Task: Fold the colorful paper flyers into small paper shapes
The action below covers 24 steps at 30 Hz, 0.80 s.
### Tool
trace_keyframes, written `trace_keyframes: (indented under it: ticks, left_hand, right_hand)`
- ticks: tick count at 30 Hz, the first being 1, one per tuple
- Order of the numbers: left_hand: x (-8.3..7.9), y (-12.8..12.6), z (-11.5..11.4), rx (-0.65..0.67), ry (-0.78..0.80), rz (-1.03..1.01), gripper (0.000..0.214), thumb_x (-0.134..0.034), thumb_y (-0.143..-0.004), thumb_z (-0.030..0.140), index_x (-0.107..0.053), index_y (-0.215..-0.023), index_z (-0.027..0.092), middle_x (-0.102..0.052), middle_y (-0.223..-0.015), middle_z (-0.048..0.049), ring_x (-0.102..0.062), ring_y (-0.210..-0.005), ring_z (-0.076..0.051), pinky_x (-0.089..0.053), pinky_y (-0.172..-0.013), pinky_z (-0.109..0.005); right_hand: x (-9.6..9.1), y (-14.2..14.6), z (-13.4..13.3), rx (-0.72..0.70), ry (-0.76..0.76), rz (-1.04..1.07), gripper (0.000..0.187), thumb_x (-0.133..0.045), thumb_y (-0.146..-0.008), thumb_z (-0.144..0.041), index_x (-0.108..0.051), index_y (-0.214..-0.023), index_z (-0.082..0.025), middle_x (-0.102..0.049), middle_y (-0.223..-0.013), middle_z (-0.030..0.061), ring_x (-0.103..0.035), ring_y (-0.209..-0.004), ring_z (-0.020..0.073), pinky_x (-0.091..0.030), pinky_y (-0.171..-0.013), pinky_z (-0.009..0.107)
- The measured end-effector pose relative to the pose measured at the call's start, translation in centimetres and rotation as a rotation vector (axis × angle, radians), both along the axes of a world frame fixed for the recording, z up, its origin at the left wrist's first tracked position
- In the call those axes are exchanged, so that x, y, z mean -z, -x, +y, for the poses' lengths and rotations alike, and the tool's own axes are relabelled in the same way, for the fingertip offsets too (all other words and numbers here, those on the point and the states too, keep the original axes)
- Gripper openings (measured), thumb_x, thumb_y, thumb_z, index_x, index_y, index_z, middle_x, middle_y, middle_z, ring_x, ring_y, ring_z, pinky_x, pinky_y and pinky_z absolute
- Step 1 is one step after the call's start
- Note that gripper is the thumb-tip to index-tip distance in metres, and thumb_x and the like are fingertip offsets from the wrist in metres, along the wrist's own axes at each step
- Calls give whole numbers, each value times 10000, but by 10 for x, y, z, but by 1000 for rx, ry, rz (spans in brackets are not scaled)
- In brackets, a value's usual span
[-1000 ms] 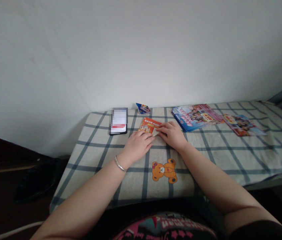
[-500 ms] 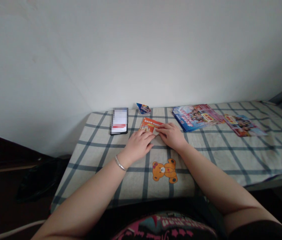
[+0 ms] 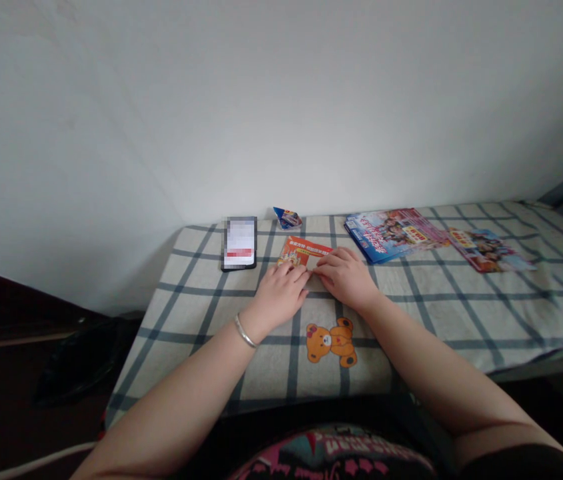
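An orange-red printed leaflet (image 3: 310,246) lies on the checked cloth, with a whitish part showing near its lower edge. My left hand (image 3: 282,290), a silver bangle at its wrist, has its fingers bent over the leaflet's lower left part. From the other side, my right hand (image 3: 347,277) pinches the lower right part, its fingertips close to those of the left. Both hands cover the lower edge, so the fold there is partly hidden. Behind the leaflet, near the wall, sits a small folded blue paper piece (image 3: 288,218).
A phone (image 3: 239,244) with a lit, blurred screen stands left of the leaflet. Stacked colourful flyers (image 3: 391,233) lie to the right, another flyer (image 3: 492,251) beyond them. The checked tablecloth (image 3: 186,300) bears a bear picture (image 3: 331,342). A dark bag (image 3: 81,360) is at lower left.
The left hand's fingers have shifted slightly right and down along the leaflet's lower edge. My right hand has lowered a little. The other things stay put; the view has shifted slightly.
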State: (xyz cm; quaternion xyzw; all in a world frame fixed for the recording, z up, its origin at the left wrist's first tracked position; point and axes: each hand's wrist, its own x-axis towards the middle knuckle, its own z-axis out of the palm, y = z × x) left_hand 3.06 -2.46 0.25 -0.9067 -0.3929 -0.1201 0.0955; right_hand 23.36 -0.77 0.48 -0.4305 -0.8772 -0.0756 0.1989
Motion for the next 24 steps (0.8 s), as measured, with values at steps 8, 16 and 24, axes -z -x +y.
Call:
trace_keyframes:
  ticks: [8,16,24]
  left_hand:
    - [-4,0,-1,10,19,-19,343,-525,-906,261,-550,-1241,188,-577,-1266,-78,-492,-1135,-269,-427,-901,-434]
    - [-6,-4,-2,9,13,-8,296,-515,-896,230,-574,-1181,182,-598,-1196,-94,-510,-1084,-273,-431,-859,-424]
    - [-6,-3,-1,10,25,-8,310,-510,-885,202,-563,-1190,191,-602,-1192,-78,-509,-1089,-271,-429,-858,-421]
  right_hand:
    - [-4,6,-4,52,8,-87,255,-496,-915,-247,-747,-951,-222,-717,-992,59,-555,-980,228,-347,-971,386]
    - [-10,8,-4,111,22,-146,319,-455,-933,-286,-755,-883,-192,-723,-980,83,-582,-949,233,-362,-909,382]
    - [-16,1,-6,312,20,-165,361,-440,-932,-306,-752,-799,-184,-735,-966,84,-601,-879,243,-392,-793,377]
